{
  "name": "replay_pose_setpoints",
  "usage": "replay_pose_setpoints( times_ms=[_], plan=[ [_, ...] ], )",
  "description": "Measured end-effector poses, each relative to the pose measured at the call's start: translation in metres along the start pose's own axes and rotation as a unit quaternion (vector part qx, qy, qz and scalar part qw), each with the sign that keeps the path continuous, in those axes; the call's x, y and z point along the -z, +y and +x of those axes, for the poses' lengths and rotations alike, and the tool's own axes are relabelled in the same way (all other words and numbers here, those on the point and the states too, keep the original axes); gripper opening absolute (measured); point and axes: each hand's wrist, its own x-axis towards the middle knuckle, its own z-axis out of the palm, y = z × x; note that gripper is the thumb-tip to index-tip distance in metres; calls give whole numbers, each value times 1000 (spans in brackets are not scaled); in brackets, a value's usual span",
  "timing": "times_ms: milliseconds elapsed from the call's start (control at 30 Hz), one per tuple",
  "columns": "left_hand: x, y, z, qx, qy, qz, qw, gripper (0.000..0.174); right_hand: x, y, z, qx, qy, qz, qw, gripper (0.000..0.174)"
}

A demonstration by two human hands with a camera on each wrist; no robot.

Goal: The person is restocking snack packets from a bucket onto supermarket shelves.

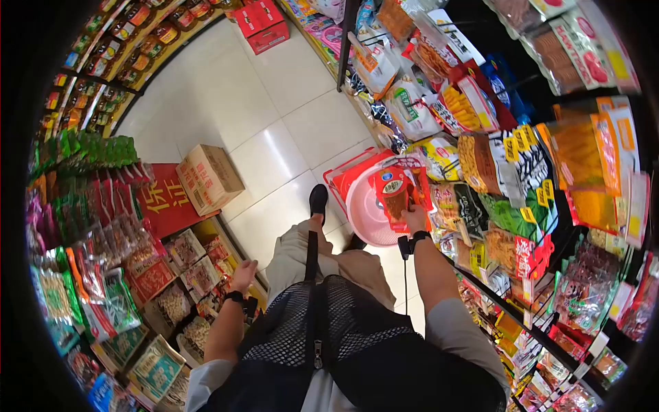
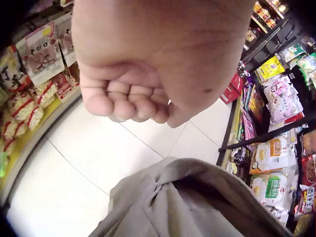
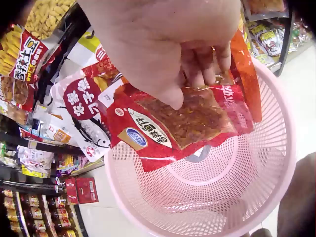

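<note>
My right hand (image 1: 414, 218) grips a red snack bag (image 3: 182, 118) by its upper part, thumb across the front and fingers behind. A window in the bag shows brown contents. Behind it in the right wrist view is an orange-red packet (image 3: 249, 84), partly hidden by the hand. The bag hangs over the mouth of a pink plastic mesh basket (image 3: 289, 153). Down at my left side, the left hand (image 1: 242, 276) hangs with loosely curled fingers (image 2: 143, 106) and nothing in them, near the low snack shelf.
Hanging snack bags (image 1: 480, 165) crowd the rack on the right. Beside the basket is a red stool-like stand (image 1: 336, 180). A cardboard box (image 1: 209, 180) sits at the left shelf; a red carton (image 1: 259, 26) lies farther down the tiled aisle. Jars (image 1: 141, 48) line the far left shelves.
</note>
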Motion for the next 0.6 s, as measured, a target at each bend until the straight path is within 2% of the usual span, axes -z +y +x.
replay_pose_setpoints(
  times_ms=[100, 133, 233, 267, 367, 433, 500, 533, 600],
  plan=[
    [31, 31, 43, 6, -5, -6, 1000, 33, -9, -30, -1, -26, -16, -61, 998, 31],
    [34, 57, 49, 10, 6, 25, 1000, 33, -14, -35, -1, -42, -26, -71, 996, 30],
    [36, 113, 91, -11, -16, 58, 998, 34, -18, -48, -19, -31, -4, -47, 998, 28],
    [30, 131, 107, -27, -27, 73, 997, 35, -20, -48, -25, -59, -5, -33, 998, 28],
    [-2, 194, 139, -91, -69, 148, 982, 38, -5, -61, -67, -112, 8, 104, 988, 26],
    [-32, 226, 159, -128, -100, 207, 965, 41, 10, -69, -103, -142, 13, 216, 966, 25],
    [-66, 258, 163, -191, -131, 215, 949, 42, 15, -67, -139, -150, 30, 323, 934, 21],
    [-84, 263, 173, -216, -147, 206, 943, 41, 23, -64, -157, -178, 11, 339, 924, 16],
    [-123, 285, 157, -197, -192, 164, 947, 38, 31, -65, -193, -190, 8, 427, 884, 16]
  ],
)
